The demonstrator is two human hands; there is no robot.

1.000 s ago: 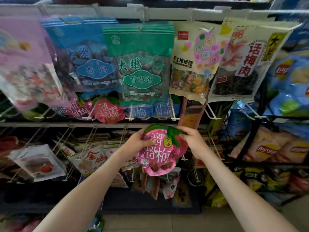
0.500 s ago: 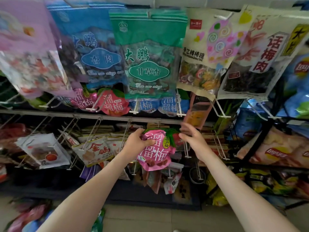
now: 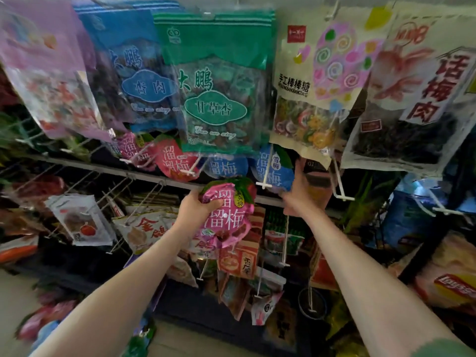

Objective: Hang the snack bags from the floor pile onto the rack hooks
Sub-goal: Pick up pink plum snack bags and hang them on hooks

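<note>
My left hand (image 3: 197,208) grips a pink plum snack bag (image 3: 228,215) with a green leaf corner, holding it just below the middle rail of the rack (image 3: 144,175). My right hand (image 3: 297,188) has let go of it and reaches up to a blue plum bag (image 3: 277,171) that hangs on a white hook (image 3: 265,176); its fingers touch that bag's right edge. More pink plum bags (image 3: 172,163) hang on hooks to the left. A few pink and blue bags of the floor pile (image 3: 43,323) show blurred at the lower left.
Large bags hang on the top row: purple, blue, green (image 3: 216,94), a lollipop bag (image 3: 316,86) and a dark plum bag (image 3: 412,99). Lower hooks carry small packets (image 3: 82,222). Chip bags (image 3: 448,282) fill the right shelves. Empty white hooks (image 3: 340,186) jut out at right.
My right hand left the pink bag and rose to the blue hanging bag. My left hand lifted the pink bag toward the middle rail. The view has moved closer to the rack.
</note>
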